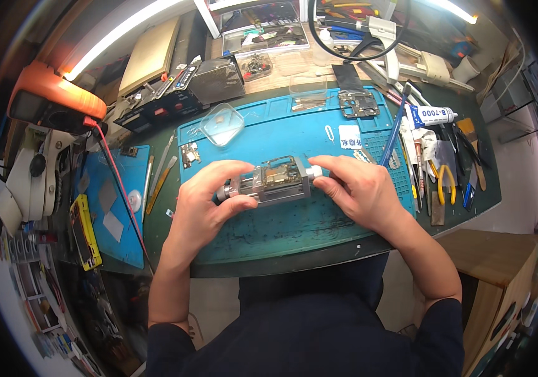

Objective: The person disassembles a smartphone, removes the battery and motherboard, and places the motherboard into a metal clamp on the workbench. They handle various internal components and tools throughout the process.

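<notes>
Above the blue silicone work mat point(263, 232) I hold a small grey metal clamp fixture point(288, 193). A circuit board point(279, 174) sits clamped between its jaws. My left hand point(209, 198) wraps thumb and fingers round the fixture's left end. With thumb and forefinger, my right hand point(357, 188) pinches the light-coloured round knob point(314, 172) at its right end. Beyond the hands, a clear plastic lid or dish point(222, 125) lies on the mat. Another dark circuit board point(358, 104) is at the mat's far right corner.
An orange multimeter point(58, 100) with a red lead hangs at the left. Right of the mat lie a white-and-blue glue tube point(431, 115), yellow-handled pliers point(447, 184) and several brushes and tweezers. A black power unit point(175, 94) stands behind. A ring-shaped magnifier frame point(401, 39) juts in above.
</notes>
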Motion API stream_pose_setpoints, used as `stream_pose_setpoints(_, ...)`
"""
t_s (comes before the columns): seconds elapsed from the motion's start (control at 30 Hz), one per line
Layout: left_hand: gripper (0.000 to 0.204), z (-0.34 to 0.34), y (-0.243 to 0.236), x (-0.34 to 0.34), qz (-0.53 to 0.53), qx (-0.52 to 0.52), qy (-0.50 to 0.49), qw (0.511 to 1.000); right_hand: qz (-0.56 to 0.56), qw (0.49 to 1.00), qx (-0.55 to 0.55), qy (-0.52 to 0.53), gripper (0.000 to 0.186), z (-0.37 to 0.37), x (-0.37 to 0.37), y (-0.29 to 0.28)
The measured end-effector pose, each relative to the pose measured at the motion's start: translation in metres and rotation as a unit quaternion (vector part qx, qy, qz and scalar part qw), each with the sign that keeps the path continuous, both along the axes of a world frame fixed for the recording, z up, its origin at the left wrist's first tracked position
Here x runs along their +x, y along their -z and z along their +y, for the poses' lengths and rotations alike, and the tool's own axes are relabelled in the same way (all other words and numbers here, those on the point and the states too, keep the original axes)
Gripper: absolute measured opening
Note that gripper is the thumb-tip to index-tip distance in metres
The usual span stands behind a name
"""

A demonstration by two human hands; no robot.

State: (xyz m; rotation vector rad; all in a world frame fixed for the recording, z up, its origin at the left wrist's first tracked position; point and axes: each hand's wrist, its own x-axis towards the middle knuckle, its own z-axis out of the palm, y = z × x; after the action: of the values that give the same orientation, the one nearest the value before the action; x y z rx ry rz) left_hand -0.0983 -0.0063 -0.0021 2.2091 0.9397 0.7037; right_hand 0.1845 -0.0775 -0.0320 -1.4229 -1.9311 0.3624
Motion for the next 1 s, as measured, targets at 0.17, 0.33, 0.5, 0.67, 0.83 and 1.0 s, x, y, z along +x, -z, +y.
stream_pose_setpoints(0.17, 0.040, 0.0000, 0.0045, 0.0030, -0.028, -0.002, 0.000, 1.000, -0.006, 1.000, 0.014, 0.006, 0.025, 0.0016, -0.0011, 0.0026)
stream_pose_setpoints(0.33, 0.035, 0.0015, 0.0067, 0.0032, -0.028, 0.004, 0.004, 1.000, -0.003, 1.000, 0.013, 0.008, 0.024, 0.0017, -0.0011, 0.0026)
stream_pose_setpoints(0.5, 0.035, 0.0014, 0.0046, 0.0039, -0.020, -0.002, 0.001, 1.000, -0.004, 0.999, 0.036, 0.009, 0.024, 0.0026, -0.0008, 0.0070)
stream_pose_setpoints(0.67, 0.036, 0.0021, 0.0062, 0.0032, -0.017, -0.001, 0.001, 1.000, -0.012, 1.000, 0.026, 0.012, 0.023, 0.0027, -0.0008, 0.0084)
stream_pose_setpoints(0.83, 0.038, 0.0021, 0.0071, 0.0028, -0.017, 0.000, 0.004, 1.000, -0.022, 0.999, 0.027, 0.015, 0.024, 0.0023, -0.0007, 0.0084)
stream_pose_setpoints(1.0, 0.040, 0.0012, 0.0065, 0.0024, -0.015, -0.005, 0.003, 1.000, -0.031, 0.999, 0.020, 0.014, 0.024, 0.0009, -0.0004, 0.0063)
